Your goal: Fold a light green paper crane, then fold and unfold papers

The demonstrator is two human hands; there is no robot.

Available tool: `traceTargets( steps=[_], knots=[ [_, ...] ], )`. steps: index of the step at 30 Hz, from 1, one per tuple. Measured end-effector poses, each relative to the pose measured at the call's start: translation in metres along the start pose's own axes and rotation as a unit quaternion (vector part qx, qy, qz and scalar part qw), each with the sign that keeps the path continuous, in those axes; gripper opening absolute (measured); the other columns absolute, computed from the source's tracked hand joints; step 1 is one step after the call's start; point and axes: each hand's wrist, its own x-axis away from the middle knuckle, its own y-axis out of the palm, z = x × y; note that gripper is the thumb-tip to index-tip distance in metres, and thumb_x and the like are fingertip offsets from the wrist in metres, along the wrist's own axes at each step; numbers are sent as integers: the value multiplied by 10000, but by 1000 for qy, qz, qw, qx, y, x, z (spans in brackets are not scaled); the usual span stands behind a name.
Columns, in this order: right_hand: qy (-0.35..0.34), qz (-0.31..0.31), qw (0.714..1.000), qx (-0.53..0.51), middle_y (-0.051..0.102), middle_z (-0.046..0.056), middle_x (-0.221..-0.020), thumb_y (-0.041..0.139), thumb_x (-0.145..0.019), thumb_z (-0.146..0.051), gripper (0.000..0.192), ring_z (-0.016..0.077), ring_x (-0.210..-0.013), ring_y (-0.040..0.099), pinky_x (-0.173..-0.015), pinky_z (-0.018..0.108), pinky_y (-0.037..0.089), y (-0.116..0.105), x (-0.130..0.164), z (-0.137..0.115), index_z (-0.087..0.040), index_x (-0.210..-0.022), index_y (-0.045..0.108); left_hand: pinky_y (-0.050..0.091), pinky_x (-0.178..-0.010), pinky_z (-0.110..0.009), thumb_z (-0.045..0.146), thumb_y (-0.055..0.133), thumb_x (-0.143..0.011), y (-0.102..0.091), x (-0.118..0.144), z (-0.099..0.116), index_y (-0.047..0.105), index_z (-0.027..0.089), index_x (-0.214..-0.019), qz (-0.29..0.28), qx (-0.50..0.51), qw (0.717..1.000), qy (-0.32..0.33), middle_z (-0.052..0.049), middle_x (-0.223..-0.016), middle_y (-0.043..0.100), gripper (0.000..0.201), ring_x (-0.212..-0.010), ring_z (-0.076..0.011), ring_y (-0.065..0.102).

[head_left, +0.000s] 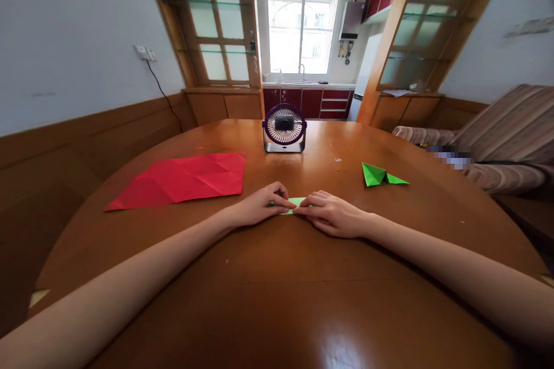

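Note:
A small piece of folded light green paper (296,202) lies on the table in front of me. My left hand (265,204) grips its left part, thumb and fingertips pressed together on it. From the other side my right hand (331,213) is closed on the paper too, its fingertips almost meeting the left ones. Much of the paper is hidden under my fingers, so its full shape does not show.
A creased red paper sheet (194,179) lies to the left. On the right is a folded bright green paper piece (374,174). A small fan (284,127) stands at the back of the wooden table (277,311). A striped sofa (511,127) is beyond the right edge.

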Motion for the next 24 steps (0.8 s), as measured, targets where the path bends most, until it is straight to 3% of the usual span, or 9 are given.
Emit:
traceTargets(
  steps=[7, 14, 19, 24],
  knots=[
    [-13, 12, 1000, 23, 639, 114, -1031, 449, -881, -139, 334, 220, -944, 559, -873, 406, 457, -5, 6, 6, -160, -1161, 630, 407, -990, -330, 308, 537, -925, -9, 3, -8, 653, 298, -1193, -75, 29, 997, 7, -58, -1122, 499, 292, -1092, -171, 508],
    [-51, 13, 998, 43, 654, 96, -929, 475, -842, -165, 257, 209, -851, 553, -807, 376, 457, -12, 20, 18, -146, -1003, 674, 384, -1031, -325, 254, 491, -942, -18, 6, -4, 646, 311, -1199, -102, 39, 994, 3, -54, -1200, 499, 306, -1159, -171, 503],
    [-53, 6, 998, 38, 637, 79, -823, 465, -820, -169, 213, 194, -746, 523, -723, 348, 449, -17, 21, 21, -163, -864, 674, 400, -1028, -330, 184, 429, -952, -13, 12, 7, 618, 293, -1241, -72, -24, 997, 24, -69, -1241, 535, 362, -1160, -170, 528],
    [-27, 43, 999, -1, 617, 76, -794, 452, -784, -130, 209, 186, -732, 524, -691, 320, 455, -12, 19, 19, -168, -822, 654, 419, -1016, -372, 226, 445, -957, -4, 13, 12, 611, 224, -1238, -15, -121, 987, 107, -86, -1294, 590, 326, -1171, -206, 543]
  ],
)
